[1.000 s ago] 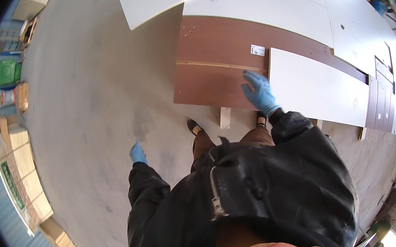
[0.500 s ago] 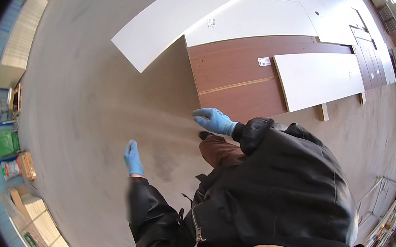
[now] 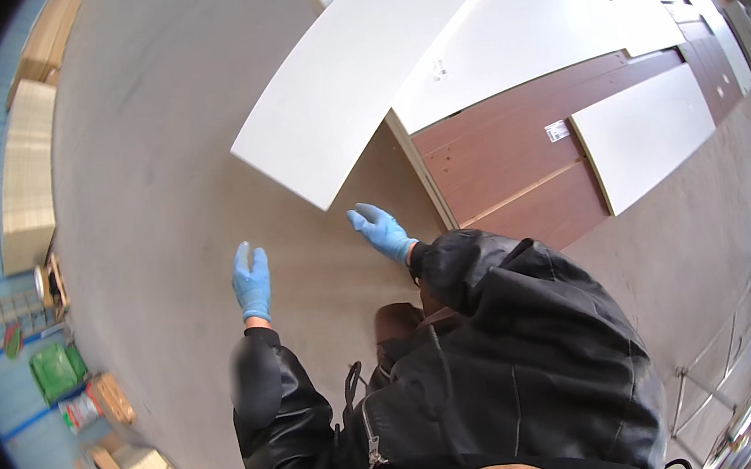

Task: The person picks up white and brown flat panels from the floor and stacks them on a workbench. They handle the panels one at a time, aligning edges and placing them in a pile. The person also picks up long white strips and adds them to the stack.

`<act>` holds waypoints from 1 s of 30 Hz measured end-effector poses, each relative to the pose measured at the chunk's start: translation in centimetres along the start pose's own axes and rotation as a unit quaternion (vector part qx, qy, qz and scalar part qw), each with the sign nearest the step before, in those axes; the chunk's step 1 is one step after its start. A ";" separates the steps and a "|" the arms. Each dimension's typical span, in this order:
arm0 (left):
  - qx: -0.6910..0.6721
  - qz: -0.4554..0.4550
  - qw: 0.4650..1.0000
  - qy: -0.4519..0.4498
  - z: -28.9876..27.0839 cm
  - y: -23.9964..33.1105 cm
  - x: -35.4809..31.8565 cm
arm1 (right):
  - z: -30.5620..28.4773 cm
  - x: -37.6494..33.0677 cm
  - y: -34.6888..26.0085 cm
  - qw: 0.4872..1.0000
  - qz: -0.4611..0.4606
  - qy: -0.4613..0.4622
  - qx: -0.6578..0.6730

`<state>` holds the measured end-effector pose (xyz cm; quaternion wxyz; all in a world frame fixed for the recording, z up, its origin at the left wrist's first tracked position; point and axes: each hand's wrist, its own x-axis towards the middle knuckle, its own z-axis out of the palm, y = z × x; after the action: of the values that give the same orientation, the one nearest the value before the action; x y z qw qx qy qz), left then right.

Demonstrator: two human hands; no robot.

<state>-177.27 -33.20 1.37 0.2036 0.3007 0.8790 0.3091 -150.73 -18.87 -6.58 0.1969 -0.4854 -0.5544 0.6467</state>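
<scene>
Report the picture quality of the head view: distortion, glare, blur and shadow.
Head view: strong fisheye, so the white panel and the brown panel bow toward a black circular rim; the far white boards are washed out by bright light; the left hand and right hand, both gloved in blue, are fairly sharp; a smeared patch sits on the left sleeve; floor shadows are faint.

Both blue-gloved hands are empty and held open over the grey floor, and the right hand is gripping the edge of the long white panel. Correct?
Not quite. In the head view the right hand grips nothing: it is open, fingers spread, just below the long white panel, apart from its edge. The left hand is empty and open over the grey floor, as stated.
</scene>
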 end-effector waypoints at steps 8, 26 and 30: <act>0.113 0.123 0.983 -0.073 2.3 3.4 18.7 | 2.7 7.4 -1.8 0.987 0.081 0.099 0.097; -0.041 0.164 0.911 -0.378 18.9 7.7 44.3 | 8.5 15.2 -1.4 0.845 0.187 0.417 0.280; -0.032 0.160 0.907 -0.387 21.0 10.5 45.2 | 8.5 15.6 -1.3 0.837 0.220 0.435 0.250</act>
<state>-194.91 11.78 -14.68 0.4853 0.5270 0.6606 0.2244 -165.36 -10.56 -12.48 0.3853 -0.7602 -0.1100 0.5114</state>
